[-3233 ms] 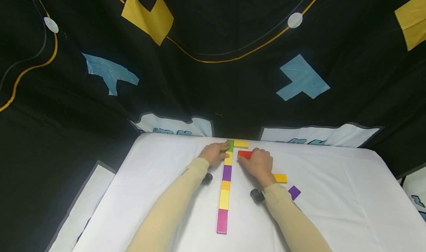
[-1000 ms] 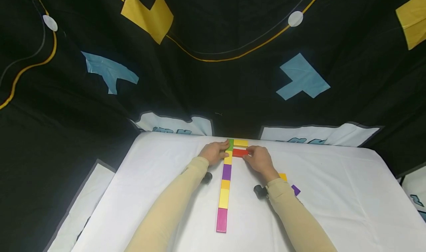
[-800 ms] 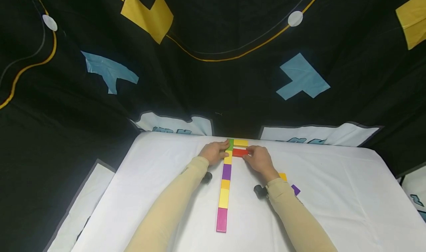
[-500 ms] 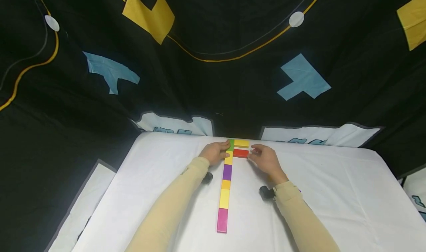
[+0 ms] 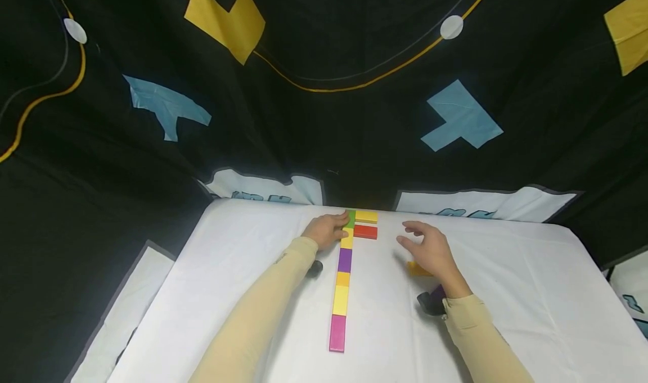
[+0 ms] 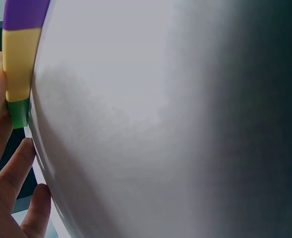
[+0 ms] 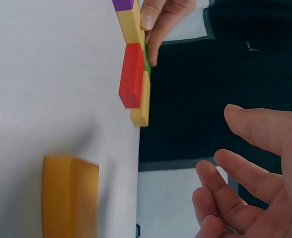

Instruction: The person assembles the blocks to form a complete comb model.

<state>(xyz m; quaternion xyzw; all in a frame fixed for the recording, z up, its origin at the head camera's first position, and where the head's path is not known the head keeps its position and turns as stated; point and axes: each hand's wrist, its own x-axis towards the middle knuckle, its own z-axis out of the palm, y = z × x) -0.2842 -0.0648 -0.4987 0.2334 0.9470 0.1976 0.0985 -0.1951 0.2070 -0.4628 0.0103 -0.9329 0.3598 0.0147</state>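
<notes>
My left hand [image 5: 326,231] touches the far end of a straight line of blocks: fingertips at the green block [image 5: 350,219], thumb against the side of the yellow block [image 5: 346,238]. Toward the near end follow a purple block [image 5: 344,260], an orange one [image 5: 342,279], a yellow one and a pink block [image 5: 337,332]. A red block [image 5: 365,232] juts right from the line, just nearer than another yellow block [image 5: 366,217], with a narrow gap between them. Holding nothing, my right hand [image 5: 430,251] hovers right of the red block, thumb and fingers spread apart.
Below my right hand lies a loose orange block [image 7: 69,196]. A purple block [image 5: 437,292] is partly hidden behind the black wrist camera [image 5: 429,304]. White cloth covers the table [image 5: 531,293]; its far edge runs just behind the blocks, before a dark curtain [image 5: 324,147].
My right hand brought the red block left against the line, let go of it and drew back to the right. My left hand stayed in place.
</notes>
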